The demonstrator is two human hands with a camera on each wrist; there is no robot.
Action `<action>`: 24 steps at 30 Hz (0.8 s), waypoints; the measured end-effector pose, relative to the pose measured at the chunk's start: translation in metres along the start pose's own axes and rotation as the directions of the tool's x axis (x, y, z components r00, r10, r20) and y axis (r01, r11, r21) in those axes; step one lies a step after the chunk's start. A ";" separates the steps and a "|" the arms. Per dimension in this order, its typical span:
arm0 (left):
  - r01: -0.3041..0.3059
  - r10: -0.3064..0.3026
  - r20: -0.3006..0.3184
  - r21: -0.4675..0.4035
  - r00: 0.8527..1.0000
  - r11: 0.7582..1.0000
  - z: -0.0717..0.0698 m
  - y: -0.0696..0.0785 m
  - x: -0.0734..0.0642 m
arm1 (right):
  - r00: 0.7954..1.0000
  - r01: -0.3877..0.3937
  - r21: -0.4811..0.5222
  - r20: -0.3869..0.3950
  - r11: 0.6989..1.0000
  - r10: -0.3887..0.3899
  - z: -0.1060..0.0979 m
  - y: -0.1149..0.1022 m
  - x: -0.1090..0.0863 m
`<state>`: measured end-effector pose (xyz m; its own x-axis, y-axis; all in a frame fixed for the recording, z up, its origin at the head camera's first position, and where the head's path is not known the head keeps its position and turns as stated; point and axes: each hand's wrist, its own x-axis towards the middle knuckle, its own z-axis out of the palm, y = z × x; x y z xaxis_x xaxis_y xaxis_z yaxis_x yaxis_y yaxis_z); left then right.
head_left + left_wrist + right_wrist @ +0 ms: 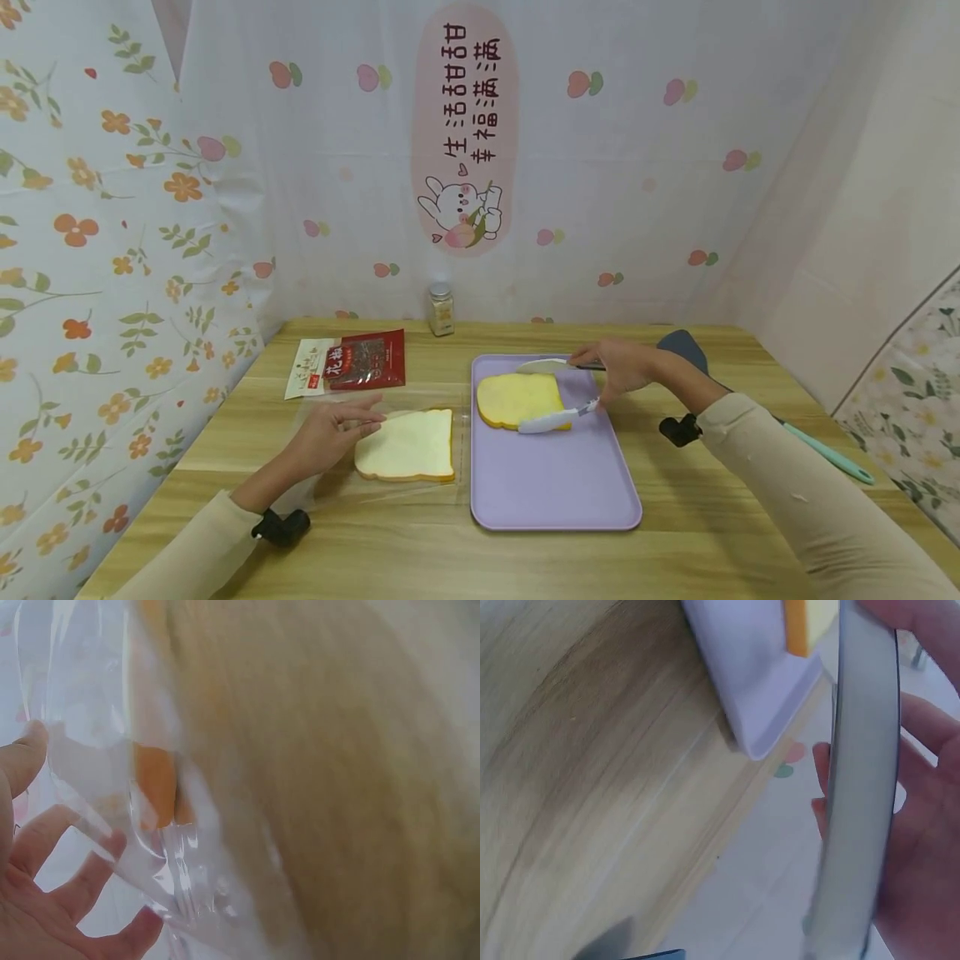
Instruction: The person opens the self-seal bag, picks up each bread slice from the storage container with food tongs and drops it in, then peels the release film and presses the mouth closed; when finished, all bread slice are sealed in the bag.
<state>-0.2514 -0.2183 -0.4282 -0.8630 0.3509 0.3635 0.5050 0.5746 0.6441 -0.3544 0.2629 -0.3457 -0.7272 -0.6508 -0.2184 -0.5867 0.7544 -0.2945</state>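
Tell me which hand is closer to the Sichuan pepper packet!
The left hand, just in front of the Sichuan pepper packet; the right hand is farther right, by the purple tray.

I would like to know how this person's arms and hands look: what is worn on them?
The left sleeve and the right sleeve are long and cream. At each wrist sits a small, blocky black camera. The left hand and right hand wear no gloves.
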 end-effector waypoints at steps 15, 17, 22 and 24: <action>-0.014 0.014 -0.005 0.000 1.000 1.000 0.000 0.001 0.001 | 0.990 -0.083 -0.088 0.105 0.993 0.092 -0.020 -0.022 0.002; -0.024 0.024 -0.006 0.002 1.000 1.000 0.000 0.000 0.001 | 0.990 -0.091 -0.073 0.100 0.993 0.098 -0.020 -0.022 0.002; -0.034 0.034 -0.010 0.010 0.999 0.999 0.000 0.000 0.001 | 0.994 -0.079 -0.015 0.069 0.997 0.080 -0.017 -0.019 -0.001; -0.029 0.029 -0.011 0.012 1.000 1.000 0.000 0.001 0.000 | 0.997 -0.056 0.005 0.049 0.998 0.056 -0.015 -0.016 -0.003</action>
<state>-0.2510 -0.2177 -0.4271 -0.8479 0.3594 0.3898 0.5302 0.5729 0.6251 -0.3485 0.2543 -0.3264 -0.7405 -0.6111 -0.2796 -0.5431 0.7893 -0.2865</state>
